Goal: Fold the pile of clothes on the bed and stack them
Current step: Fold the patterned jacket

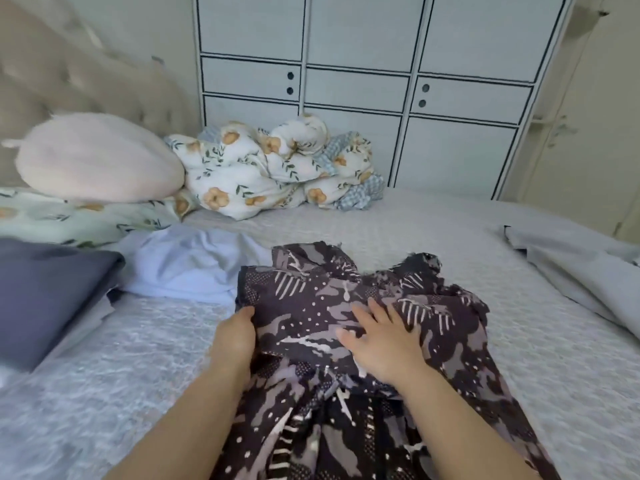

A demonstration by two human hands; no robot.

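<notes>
Left hand's fingers point(246, 315) hidden under patterned garment point(346, 306) — garment's hem cut off below, folded navy cloth point(45, 292) cropped left

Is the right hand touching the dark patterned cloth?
Touching. The head view shows the right hand lying flat with fingers spread on the dark cloth, pressing it onto the bed.

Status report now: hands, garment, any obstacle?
Left hand grips dark garment edge. Right hand flat on it. White cloth touches garment's left side.
</notes>
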